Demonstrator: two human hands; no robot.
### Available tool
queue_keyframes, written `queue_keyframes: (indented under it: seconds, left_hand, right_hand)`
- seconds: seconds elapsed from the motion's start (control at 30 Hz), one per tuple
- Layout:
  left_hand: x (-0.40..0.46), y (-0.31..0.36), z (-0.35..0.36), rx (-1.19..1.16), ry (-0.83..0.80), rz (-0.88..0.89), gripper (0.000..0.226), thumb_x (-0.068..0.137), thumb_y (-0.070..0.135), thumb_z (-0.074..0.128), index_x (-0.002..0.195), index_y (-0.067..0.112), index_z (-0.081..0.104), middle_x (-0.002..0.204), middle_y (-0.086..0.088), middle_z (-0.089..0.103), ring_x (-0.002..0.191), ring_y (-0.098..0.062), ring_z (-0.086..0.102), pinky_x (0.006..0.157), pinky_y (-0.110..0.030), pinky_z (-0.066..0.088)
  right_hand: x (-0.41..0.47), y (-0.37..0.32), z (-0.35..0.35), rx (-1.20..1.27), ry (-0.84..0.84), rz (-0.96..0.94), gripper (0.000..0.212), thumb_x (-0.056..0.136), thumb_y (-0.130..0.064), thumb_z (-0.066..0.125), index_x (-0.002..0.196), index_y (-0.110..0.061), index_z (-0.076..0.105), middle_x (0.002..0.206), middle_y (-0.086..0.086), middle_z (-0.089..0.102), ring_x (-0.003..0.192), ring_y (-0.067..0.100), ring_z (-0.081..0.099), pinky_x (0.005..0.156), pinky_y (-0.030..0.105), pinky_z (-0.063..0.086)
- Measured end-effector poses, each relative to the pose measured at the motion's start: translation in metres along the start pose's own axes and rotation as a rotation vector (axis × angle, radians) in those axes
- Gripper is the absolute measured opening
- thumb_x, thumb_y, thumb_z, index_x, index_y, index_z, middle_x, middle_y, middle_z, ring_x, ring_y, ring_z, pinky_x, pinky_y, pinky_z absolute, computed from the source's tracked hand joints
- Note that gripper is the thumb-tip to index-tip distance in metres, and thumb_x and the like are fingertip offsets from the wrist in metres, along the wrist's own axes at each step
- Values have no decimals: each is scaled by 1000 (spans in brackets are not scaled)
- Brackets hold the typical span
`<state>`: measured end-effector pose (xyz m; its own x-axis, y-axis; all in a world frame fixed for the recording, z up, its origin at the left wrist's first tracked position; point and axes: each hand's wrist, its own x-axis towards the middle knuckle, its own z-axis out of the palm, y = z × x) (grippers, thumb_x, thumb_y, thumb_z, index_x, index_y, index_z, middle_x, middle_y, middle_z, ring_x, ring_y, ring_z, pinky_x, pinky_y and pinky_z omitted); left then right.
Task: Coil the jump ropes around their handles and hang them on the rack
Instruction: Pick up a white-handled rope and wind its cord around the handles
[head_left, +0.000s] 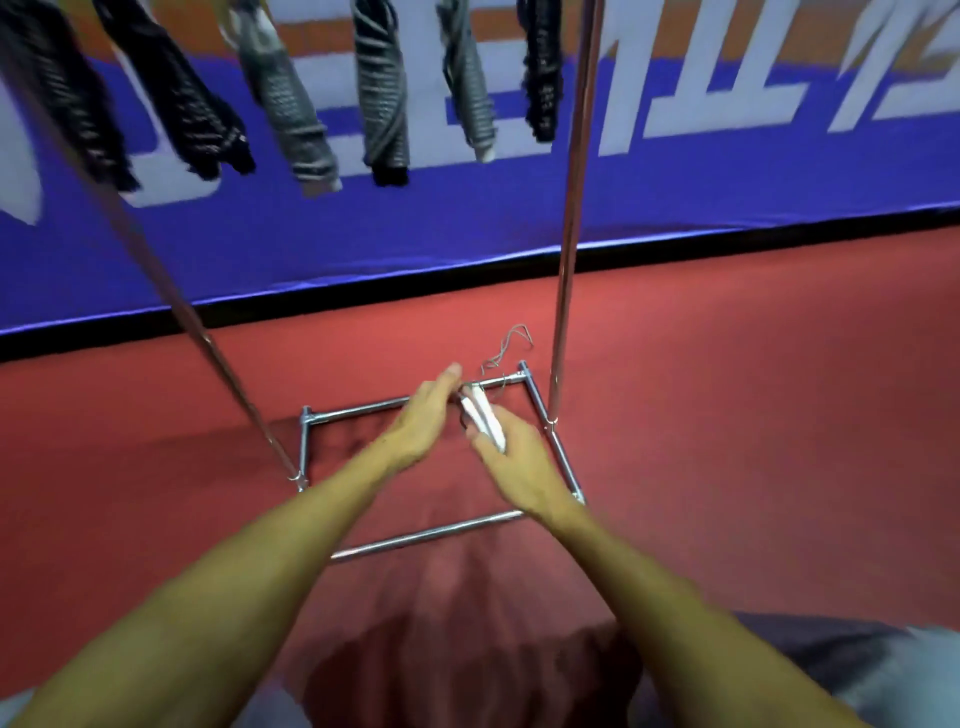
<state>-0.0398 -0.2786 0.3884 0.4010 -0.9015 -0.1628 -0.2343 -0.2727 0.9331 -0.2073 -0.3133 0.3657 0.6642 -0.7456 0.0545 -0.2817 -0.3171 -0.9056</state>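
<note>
Floor (727, 415): red mat, runs to a blue banner wall (675, 197) behind
Rack (569, 208): chrome tube frame; rectangular base lies on the floor, two uprights rise from it, top rail out of view
Hung ropes (382, 104): six coiled bundles, black and grey, dangle in a row across the top of the view, long axes roughly vertical, blurred
Right hand (519, 462): fingers curled round the white handles, gripping their near ends
Left hand (423, 423): fingers extended toward the far tips of the handles, at or just beside them; blur hides whether it pinches the cord, so cannot tell
Handles (483, 423): pair of white handles held side by side, low over the rack base; long axis runs away from the person, tips tilted up and slightly left
Loose cord (506, 348): thin grey rope trails from the handle tips onto the floor just past the far base bar, in slack loops
Handling, judged: handles light, stiff, smooth, probably a bit slippery; cord thin, limp, prone to tangling and springing loose
Grip advice: keep both handles clamped as one bundle at the near end; take the cord close to the tips and keep it taut while wrapping
</note>
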Motion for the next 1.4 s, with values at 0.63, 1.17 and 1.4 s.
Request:
queue_keyframes:
  seconds: [0.63, 1.17, 1.4]
  left_hand:
    - [-115, 14, -134, 115, -179, 176, 19, 106, 22, 61, 104, 12, 77, 59, -4, 56, 55, -14, 42, 51, -26, 32]
    - [-77, 27, -90, 786, -203, 263, 29, 108, 49, 48, 86, 35, 61, 74, 17, 71, 69, -6, 61, 74, -36, 53]
    - [-70, 17, -74, 752, -190, 295, 31, 103, 61, 48, 93, 34, 58, 82, 16, 69, 77, -6, 61, 78, -41, 53]
  right_hand:
    - [27, -82, -30, 523, 2, 379, 7, 101, -16, 53, 95, -15, 52, 64, 0, 32, 44, 12, 24, 43, 22, 27]
    - [13, -65, 4, -306, -382, -78, 46, 97, -53, 61, 140, -49, 47, 134, -4, 56, 136, 17, 47, 99, 45, 54]
    - [13, -62, -11, -153, -454, 4, 21, 106, -30, 56, 96, -32, 74, 86, 2, 70, 43, 23, 65, 50, 24, 51]
